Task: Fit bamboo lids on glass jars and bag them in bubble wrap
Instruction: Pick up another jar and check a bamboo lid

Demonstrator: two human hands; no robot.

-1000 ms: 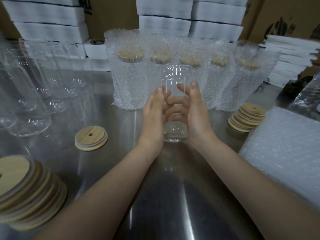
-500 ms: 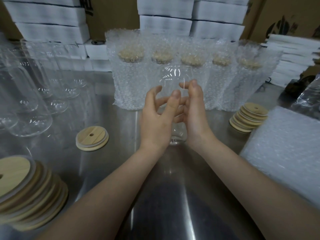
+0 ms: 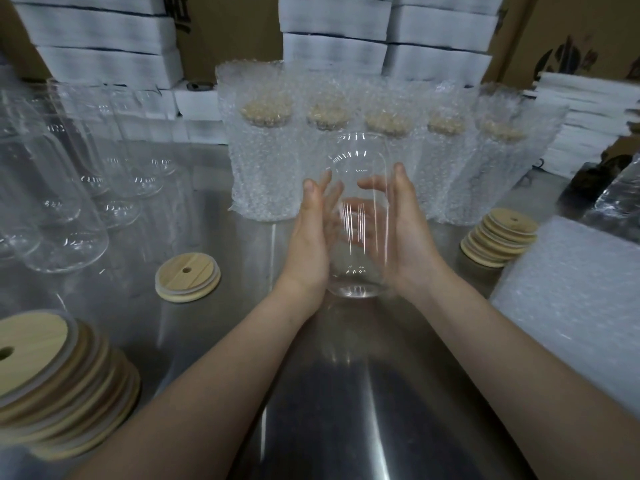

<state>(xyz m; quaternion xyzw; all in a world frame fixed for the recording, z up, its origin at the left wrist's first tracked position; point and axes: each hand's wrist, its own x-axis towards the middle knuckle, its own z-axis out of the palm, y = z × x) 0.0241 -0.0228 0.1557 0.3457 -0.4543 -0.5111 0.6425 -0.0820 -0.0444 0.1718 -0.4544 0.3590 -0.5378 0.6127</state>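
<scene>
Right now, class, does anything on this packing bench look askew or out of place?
Nothing looks spilled or broken. One bamboo lid pair lies alone on the steel table, apart from the leaning lid stacks at left and right. The glass jar between the left hand and right hand has no lid yet.

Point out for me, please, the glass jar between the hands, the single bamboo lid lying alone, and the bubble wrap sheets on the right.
glass jar (image 3: 356,278), head view, lower wall.
single bamboo lid (image 3: 187,282), head view, top face.
bubble wrap sheets (image 3: 575,299), head view, top sheet.
</scene>
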